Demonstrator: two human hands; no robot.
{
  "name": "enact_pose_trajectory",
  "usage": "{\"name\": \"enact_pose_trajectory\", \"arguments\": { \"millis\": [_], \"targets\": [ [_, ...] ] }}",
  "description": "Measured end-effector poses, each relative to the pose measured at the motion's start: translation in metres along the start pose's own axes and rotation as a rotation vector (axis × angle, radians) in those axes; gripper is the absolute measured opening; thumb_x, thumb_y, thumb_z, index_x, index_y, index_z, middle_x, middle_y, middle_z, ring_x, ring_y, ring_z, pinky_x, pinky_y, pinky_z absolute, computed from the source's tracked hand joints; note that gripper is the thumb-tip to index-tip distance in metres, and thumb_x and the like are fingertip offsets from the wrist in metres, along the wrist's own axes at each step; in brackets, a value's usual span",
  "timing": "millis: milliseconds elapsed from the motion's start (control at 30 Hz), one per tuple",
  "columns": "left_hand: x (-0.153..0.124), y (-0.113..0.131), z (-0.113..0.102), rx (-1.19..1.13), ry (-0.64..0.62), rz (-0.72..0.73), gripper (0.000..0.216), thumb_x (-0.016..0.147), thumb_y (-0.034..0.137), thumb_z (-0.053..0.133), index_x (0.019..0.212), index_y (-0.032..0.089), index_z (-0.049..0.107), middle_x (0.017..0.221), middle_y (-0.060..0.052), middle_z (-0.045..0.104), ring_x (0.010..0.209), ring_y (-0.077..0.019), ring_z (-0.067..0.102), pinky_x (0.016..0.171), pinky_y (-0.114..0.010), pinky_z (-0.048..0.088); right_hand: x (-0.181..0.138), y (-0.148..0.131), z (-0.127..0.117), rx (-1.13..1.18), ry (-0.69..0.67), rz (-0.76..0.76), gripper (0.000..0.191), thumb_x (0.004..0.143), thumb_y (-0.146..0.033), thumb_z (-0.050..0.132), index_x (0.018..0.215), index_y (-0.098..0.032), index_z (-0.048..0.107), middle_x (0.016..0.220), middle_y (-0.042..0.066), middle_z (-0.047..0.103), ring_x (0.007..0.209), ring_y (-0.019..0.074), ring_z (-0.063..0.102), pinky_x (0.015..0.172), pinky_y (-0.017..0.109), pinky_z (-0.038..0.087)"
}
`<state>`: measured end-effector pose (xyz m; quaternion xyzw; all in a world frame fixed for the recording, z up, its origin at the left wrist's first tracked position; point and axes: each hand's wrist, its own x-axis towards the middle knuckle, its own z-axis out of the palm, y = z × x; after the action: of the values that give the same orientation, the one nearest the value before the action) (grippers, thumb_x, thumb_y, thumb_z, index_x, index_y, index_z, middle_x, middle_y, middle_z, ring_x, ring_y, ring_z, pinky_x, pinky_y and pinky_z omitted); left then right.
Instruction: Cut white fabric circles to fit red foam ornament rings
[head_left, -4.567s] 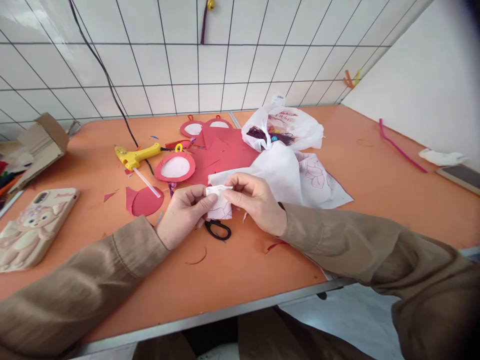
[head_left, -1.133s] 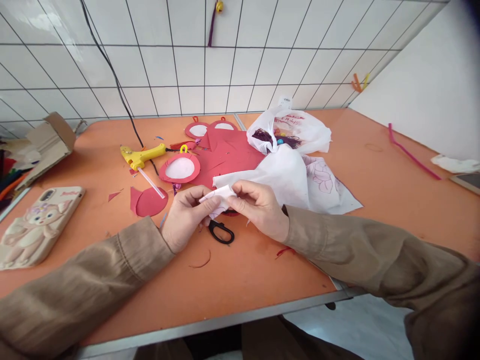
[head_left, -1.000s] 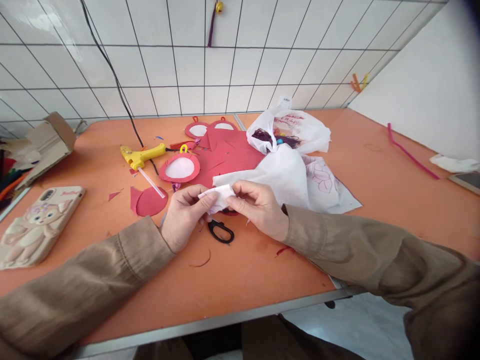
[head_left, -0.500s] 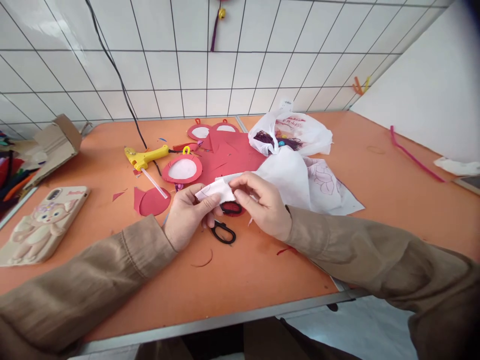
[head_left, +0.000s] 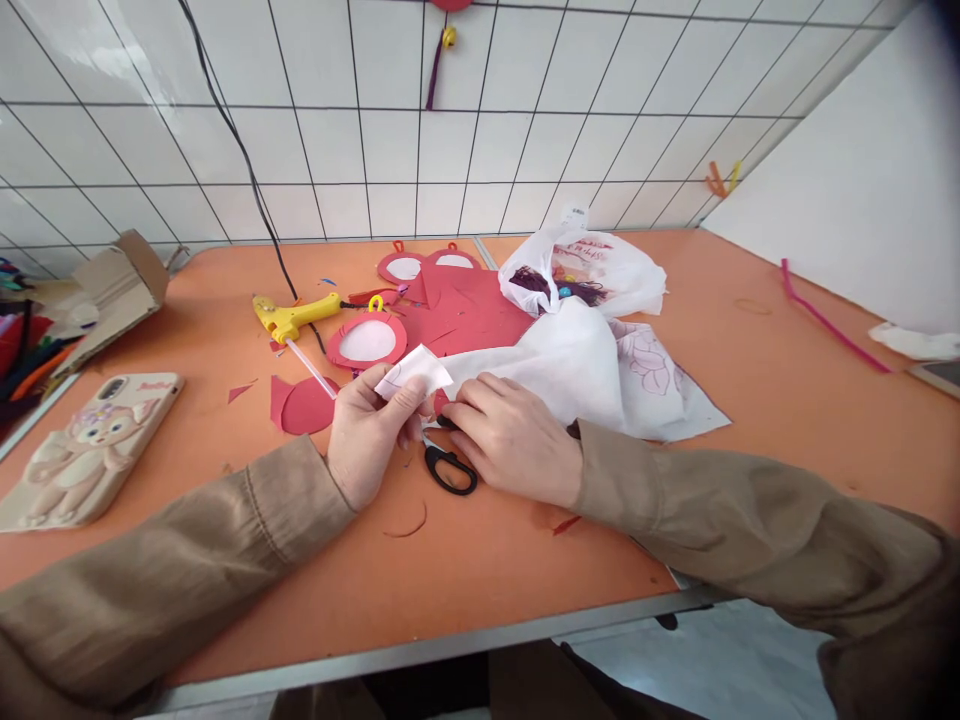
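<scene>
My left hand (head_left: 367, 430) pinches a small piece of white cloth (head_left: 414, 372) with pinkish drawn lines on it, thumb on top. Beside it, my right hand (head_left: 514, 435) is down on the table, its fingers curled over one black loop of the scissors (head_left: 452, 472). The other loop lies free on the orange table, and the blades are mostly hidden behind my hands. A larger white cloth (head_left: 574, 355) with a pink line drawing spreads just beyond my right hand. A red ring with a white centre (head_left: 367, 341) lies beyond my left hand.
A yellow glue gun (head_left: 296, 315) with a clear stick rests left of the red sheets (head_left: 472, 310). Further left are a phone in a cartoon case (head_left: 97, 445) and a cardboard box (head_left: 124, 290). A plastic bag (head_left: 622, 270) with tassels sits at the back.
My right hand has let go of the small cloth and dropped to the scissors' handle. The left hand keeps the cloth, which is now tilted up more.
</scene>
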<state>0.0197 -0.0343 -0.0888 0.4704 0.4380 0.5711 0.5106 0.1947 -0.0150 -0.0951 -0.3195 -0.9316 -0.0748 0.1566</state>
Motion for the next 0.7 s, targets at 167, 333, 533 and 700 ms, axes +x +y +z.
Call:
{"name": "enact_pose_trajectory", "arguments": {
  "millis": [167,333,533,700],
  "targets": [
    [0.001,-0.001,0.000,0.010,0.068,0.024,0.025,0.079,0.037,0.068,0.073,0.017,0.056,0.061,0.003,0.060,0.044,-0.0072,0.049,0.040,-0.020,0.036,-0.002,0.000,0.001,-0.052,0.003,-0.051,0.022,0.091,-0.010,0.049,0.102,-0.010,0.067,0.082,0.009,0.060,0.079,0.0228,0.049,0.069,0.035,0.039],
    [0.000,0.004,0.001,0.014,0.110,0.040,0.028,0.079,0.039,0.069,0.069,0.018,0.053,0.052,0.005,0.052,0.043,-0.0066,0.043,0.040,-0.020,0.034,-0.001,-0.003,0.001,-0.161,0.025,-0.061,0.031,0.097,-0.014,0.040,0.120,-0.007,0.061,0.082,0.010,0.059,0.076,0.0230,0.051,0.067,0.036,0.041],
    [0.002,0.011,-0.001,-0.049,0.124,0.012,0.032,0.076,0.041,0.072,0.068,0.018,0.051,0.053,0.005,0.050,0.043,-0.0061,0.042,0.040,-0.019,0.031,0.001,0.002,0.000,-0.144,-0.017,-0.171,0.032,0.095,-0.008,0.040,0.115,-0.016,0.064,0.095,0.011,0.061,0.078,0.0201,0.053,0.067,0.033,0.044],
    [0.004,0.011,-0.003,-0.067,0.138,-0.061,0.035,0.070,0.042,0.076,0.062,0.017,0.053,0.048,0.006,0.049,0.039,-0.0050,0.038,0.040,-0.020,0.029,0.005,0.000,-0.011,0.092,-0.150,-0.113,0.021,0.091,-0.021,0.053,0.101,-0.012,0.068,0.092,0.012,0.057,0.080,0.0206,0.051,0.072,0.034,0.045]
  ]
}}
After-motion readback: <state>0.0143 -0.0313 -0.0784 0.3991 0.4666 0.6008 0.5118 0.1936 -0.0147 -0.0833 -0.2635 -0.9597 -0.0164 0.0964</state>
